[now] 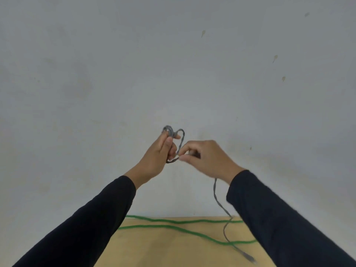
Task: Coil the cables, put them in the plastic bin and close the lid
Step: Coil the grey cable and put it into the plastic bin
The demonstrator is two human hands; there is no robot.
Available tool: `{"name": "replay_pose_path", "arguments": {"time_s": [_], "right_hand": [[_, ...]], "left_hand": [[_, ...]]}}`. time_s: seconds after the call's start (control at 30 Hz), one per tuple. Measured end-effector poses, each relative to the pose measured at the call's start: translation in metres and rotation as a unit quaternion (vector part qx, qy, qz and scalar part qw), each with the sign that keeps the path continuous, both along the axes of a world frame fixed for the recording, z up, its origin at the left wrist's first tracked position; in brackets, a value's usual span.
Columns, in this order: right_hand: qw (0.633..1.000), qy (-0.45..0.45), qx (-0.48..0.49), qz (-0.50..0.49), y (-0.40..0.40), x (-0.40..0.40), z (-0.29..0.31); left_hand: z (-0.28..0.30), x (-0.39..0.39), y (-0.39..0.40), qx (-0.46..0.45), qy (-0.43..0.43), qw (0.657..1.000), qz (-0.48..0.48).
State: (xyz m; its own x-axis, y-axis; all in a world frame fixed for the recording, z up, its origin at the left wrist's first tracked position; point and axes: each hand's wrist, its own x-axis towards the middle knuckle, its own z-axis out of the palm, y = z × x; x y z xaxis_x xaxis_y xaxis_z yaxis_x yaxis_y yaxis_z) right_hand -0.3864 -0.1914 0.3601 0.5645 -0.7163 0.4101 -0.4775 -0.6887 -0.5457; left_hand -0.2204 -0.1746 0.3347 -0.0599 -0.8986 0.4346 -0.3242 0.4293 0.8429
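Raised in front of the wall, my left hand (159, 153) holds a small coil of grey cable (218, 199) looped around its fingers. My right hand (204, 157) pinches the same grey cable just right of the coil. The free length hangs down from under my right hand and trails onto the wooden table (163, 247), where its plug end lies near the front right. A green cable (173, 226) lies uncoiled across the table in two long strands. No plastic bin is in view.
A plain pale wall (173, 74) fills most of the view behind the table's far edge. Black sleeves cover both forearms and hide the table's left and right parts.
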Motion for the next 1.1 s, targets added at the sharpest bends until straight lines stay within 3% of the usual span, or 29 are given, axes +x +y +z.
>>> {"name": "replay_pose_path", "arguments": {"time_s": [0.13,0.23,0.5,0.67,0.73,0.83,0.97,1.1], "right_hand": [[0.999,-0.004,0.029,0.02,-0.01,-0.012,0.026],[0.996,-0.058,0.065,0.032,-0.017,-0.017,0.031],[0.963,-0.199,0.156,0.095,-0.018,-0.01,0.0],[0.944,-0.266,0.194,0.021,-0.023,-0.002,-0.02],[0.958,-0.224,0.173,-0.037,-0.024,0.006,-0.032],[0.986,-0.078,0.128,-0.075,-0.016,0.019,-0.047],[0.985,0.12,0.123,-0.002,0.012,0.04,-0.055],[0.983,0.161,0.081,0.038,0.023,0.046,-0.037]], "left_hand": [[-0.006,-0.006,0.012,0.022,-0.011,0.998,-0.054],[-0.005,-0.009,0.014,0.019,-0.032,0.998,-0.06],[0.004,-0.011,0.015,0.048,0.152,0.98,-0.115],[0.019,-0.015,0.016,0.064,0.326,0.929,-0.163],[0.031,-0.017,0.015,0.048,0.41,0.889,-0.197],[0.049,-0.015,0.005,0.002,0.485,0.851,-0.203],[0.058,-0.006,-0.011,-0.035,0.488,0.865,-0.111],[0.046,-0.007,-0.016,-0.035,0.457,0.885,-0.08]]}}
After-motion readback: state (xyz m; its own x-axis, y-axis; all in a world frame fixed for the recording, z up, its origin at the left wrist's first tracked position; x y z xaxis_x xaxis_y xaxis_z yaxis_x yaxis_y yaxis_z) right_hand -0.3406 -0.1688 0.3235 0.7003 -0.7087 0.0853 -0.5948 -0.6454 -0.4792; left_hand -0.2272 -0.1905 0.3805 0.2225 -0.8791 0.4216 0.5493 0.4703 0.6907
